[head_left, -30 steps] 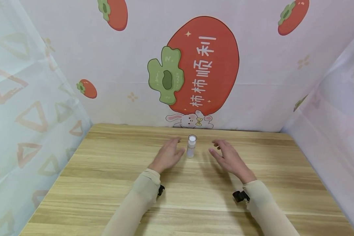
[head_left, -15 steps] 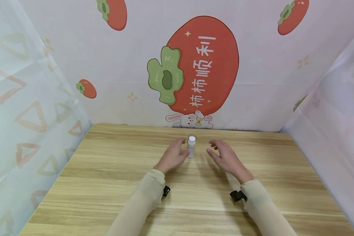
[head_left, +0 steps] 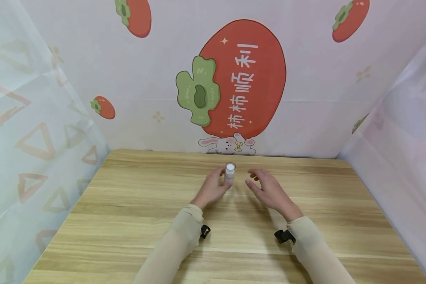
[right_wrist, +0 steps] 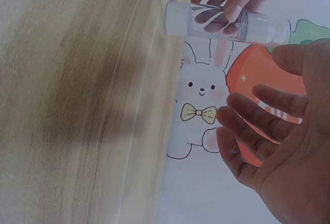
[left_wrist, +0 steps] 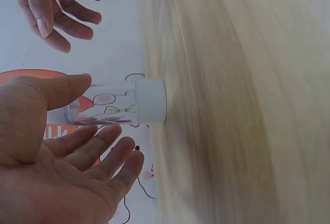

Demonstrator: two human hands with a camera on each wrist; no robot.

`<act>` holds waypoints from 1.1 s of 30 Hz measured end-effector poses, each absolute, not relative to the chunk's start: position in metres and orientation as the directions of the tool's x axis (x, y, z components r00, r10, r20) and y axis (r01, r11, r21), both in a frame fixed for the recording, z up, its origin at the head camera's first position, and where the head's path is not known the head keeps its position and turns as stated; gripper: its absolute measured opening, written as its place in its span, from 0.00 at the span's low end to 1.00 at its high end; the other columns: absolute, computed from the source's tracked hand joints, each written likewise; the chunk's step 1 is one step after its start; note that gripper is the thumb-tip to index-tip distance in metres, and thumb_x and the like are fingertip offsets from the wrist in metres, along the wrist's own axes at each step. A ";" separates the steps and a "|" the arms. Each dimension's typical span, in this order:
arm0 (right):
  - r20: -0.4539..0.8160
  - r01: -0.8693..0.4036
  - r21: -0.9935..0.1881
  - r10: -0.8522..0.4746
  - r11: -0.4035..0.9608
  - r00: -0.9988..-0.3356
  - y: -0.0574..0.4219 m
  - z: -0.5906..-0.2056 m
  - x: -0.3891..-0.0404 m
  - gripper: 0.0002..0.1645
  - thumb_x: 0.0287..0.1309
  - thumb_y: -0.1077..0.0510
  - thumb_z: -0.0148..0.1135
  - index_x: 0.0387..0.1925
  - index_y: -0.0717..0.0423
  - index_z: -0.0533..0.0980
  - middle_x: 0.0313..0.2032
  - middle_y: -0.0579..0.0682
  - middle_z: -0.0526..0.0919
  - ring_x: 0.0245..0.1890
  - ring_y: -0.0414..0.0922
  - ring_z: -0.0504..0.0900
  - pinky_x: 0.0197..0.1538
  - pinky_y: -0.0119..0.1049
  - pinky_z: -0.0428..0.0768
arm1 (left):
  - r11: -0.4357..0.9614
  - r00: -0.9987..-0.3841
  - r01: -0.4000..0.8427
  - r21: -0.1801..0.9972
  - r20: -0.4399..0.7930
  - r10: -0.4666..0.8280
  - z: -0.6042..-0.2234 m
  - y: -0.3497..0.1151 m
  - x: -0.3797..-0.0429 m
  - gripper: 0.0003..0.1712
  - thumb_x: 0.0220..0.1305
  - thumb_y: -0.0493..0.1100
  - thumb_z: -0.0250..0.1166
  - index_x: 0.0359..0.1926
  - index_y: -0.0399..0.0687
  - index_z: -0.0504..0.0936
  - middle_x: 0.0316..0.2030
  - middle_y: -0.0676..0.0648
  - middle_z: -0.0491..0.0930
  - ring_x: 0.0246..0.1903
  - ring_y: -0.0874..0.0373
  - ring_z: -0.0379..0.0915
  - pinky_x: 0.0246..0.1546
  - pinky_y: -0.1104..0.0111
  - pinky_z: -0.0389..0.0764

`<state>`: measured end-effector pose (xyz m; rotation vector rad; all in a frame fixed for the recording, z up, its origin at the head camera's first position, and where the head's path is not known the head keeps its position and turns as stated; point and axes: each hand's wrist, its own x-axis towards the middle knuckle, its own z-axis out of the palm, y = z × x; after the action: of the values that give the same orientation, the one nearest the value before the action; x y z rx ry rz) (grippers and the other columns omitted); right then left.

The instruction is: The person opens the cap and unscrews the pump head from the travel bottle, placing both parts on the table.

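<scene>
Nearest, two pale sleeves (head_left: 168,252) with black wrist devices (head_left: 284,236) reach over a wood-grain table (head_left: 110,221). Farther in, the left hand (head_left: 212,190) has thumb and fingers curled round a clear, white-topped bottle (head_left: 230,171) standing upright on the table; how firmly, I cannot tell. Just to the right, the right hand (head_left: 269,193) is loosely bent, apart from the bottle, holding nothing. The step looks like taking hold; the next move seems to call for a secure left grip before any lift. Farthest, a backdrop (head_left: 145,75) shows a rabbit (head_left: 227,146) beneath a red persimmon (head_left: 259,79).
</scene>
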<state>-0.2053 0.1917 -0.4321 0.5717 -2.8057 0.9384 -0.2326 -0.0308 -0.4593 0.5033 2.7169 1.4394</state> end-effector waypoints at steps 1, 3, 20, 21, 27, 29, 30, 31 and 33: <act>0.236 -0.392 -0.554 -0.312 0.734 -0.920 0.191 -0.432 -0.205 0.25 0.74 0.49 0.58 0.62 0.62 0.74 0.54 0.58 0.80 0.53 0.55 0.80 0.53 0.53 0.80 | 0.517 -0.950 0.261 0.815 0.121 0.289 -0.460 -0.030 -0.233 0.30 0.70 0.43 0.66 0.69 0.39 0.70 0.63 0.37 0.74 0.64 0.43 0.70 0.65 0.50 0.70; 0.233 -0.390 -0.554 -0.313 0.735 -0.921 0.191 -0.432 -0.205 0.26 0.74 0.49 0.58 0.63 0.62 0.73 0.55 0.58 0.80 0.53 0.55 0.80 0.53 0.53 0.80 | 0.504 -0.954 0.244 0.828 0.111 0.280 -0.461 -0.028 -0.233 0.31 0.71 0.43 0.66 0.69 0.38 0.69 0.63 0.37 0.74 0.64 0.43 0.70 0.65 0.50 0.69; 0.216 -0.387 -0.557 -0.322 0.735 -0.922 0.192 -0.435 -0.206 0.27 0.74 0.47 0.57 0.63 0.61 0.73 0.55 0.58 0.79 0.54 0.55 0.79 0.53 0.53 0.80 | 0.398 -0.963 0.213 0.892 0.124 0.238 -0.470 -0.018 -0.237 0.25 0.68 0.37 0.67 0.63 0.34 0.74 0.55 0.36 0.79 0.55 0.44 0.76 0.58 0.52 0.76; 0.216 -0.388 -0.558 -0.323 0.733 -0.921 0.191 -0.435 -0.206 0.27 0.74 0.47 0.57 0.63 0.62 0.73 0.55 0.58 0.79 0.53 0.55 0.79 0.53 0.53 0.80 | 0.394 -0.963 0.212 0.894 0.124 0.238 -0.470 -0.018 -0.237 0.25 0.68 0.37 0.67 0.63 0.34 0.74 0.55 0.36 0.79 0.54 0.45 0.76 0.57 0.52 0.76; 0.216 -0.388 -0.563 -0.324 0.730 -0.921 0.190 -0.434 -0.205 0.28 0.74 0.47 0.57 0.64 0.63 0.72 0.55 0.58 0.79 0.53 0.55 0.79 0.53 0.53 0.80 | 0.361 -0.966 0.186 0.914 0.103 0.236 -0.471 -0.017 -0.237 0.24 0.69 0.37 0.67 0.62 0.34 0.75 0.53 0.37 0.81 0.51 0.47 0.78 0.56 0.54 0.78; 0.214 -0.386 -0.563 -0.322 0.731 -0.922 0.190 -0.434 -0.205 0.28 0.74 0.47 0.57 0.64 0.63 0.72 0.55 0.58 0.79 0.53 0.55 0.79 0.53 0.53 0.80 | 0.352 -0.966 0.183 0.918 0.102 0.237 -0.471 -0.017 -0.237 0.24 0.69 0.38 0.67 0.62 0.33 0.75 0.53 0.36 0.81 0.51 0.46 0.79 0.57 0.54 0.78; 0.214 -0.385 -0.563 -0.321 0.731 -0.923 0.190 -0.434 -0.205 0.28 0.74 0.47 0.57 0.64 0.63 0.72 0.55 0.58 0.79 0.53 0.55 0.79 0.53 0.53 0.80 | 0.349 -0.966 0.180 0.920 0.099 0.237 -0.471 -0.017 -0.237 0.24 0.69 0.38 0.67 0.62 0.33 0.75 0.53 0.36 0.81 0.52 0.46 0.79 0.57 0.55 0.78; 0.213 -0.383 -0.564 -0.320 0.731 -0.923 0.190 -0.434 -0.205 0.28 0.74 0.47 0.57 0.64 0.63 0.72 0.55 0.58 0.79 0.53 0.56 0.79 0.52 0.53 0.80 | 0.346 -0.967 0.179 0.921 0.099 0.236 -0.472 -0.017 -0.238 0.24 0.68 0.38 0.67 0.62 0.33 0.75 0.53 0.36 0.81 0.52 0.46 0.79 0.57 0.55 0.78; 0.213 -0.383 -0.564 -0.320 0.731 -0.923 0.190 -0.434 -0.205 0.28 0.74 0.47 0.57 0.64 0.63 0.72 0.55 0.58 0.79 0.54 0.56 0.79 0.52 0.53 0.80 | 0.343 -0.966 0.184 0.921 0.104 0.238 -0.472 -0.017 -0.237 0.24 0.68 0.38 0.68 0.62 0.33 0.75 0.53 0.36 0.81 0.52 0.46 0.79 0.57 0.55 0.78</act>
<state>-0.2050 0.1900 -0.4345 0.5760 -2.8280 0.9563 -0.2375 -0.0174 -0.4721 0.3982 2.5342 1.7278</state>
